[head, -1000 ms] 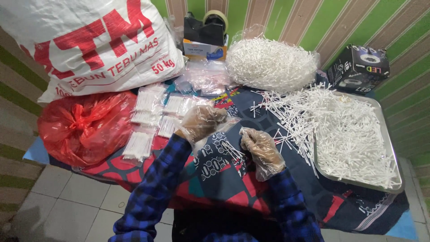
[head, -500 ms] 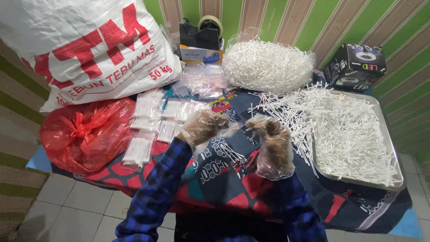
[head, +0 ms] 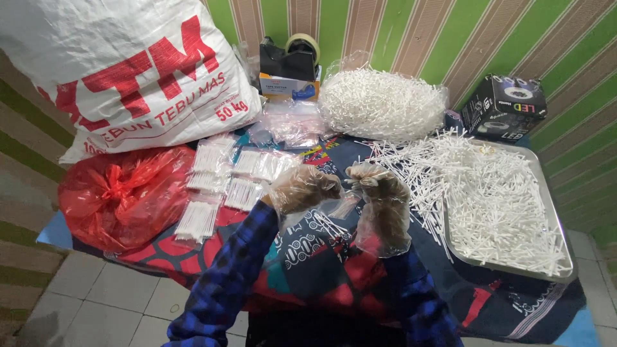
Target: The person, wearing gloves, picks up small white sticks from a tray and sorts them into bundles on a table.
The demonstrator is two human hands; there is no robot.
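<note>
While both gloved hands meet above the patterned cloth (head: pixel 308 257), left hand (head: pixel 305 189) pinches a small clear pouch (head: pixel 334 207) open-side up; right hand (head: pixel 379 189) grips white sticks (head: pixel 369 175) over its mouth. Loose sticks fill the metal tray (head: pixel 562 270) nearby.

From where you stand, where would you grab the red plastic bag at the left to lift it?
Grip the red plastic bag at its bunched, knotted neck on top, coming straight down from above. The body bulges slack and wide, offering only loose film to pinch, while the gathered top likely holds firm.
</note>
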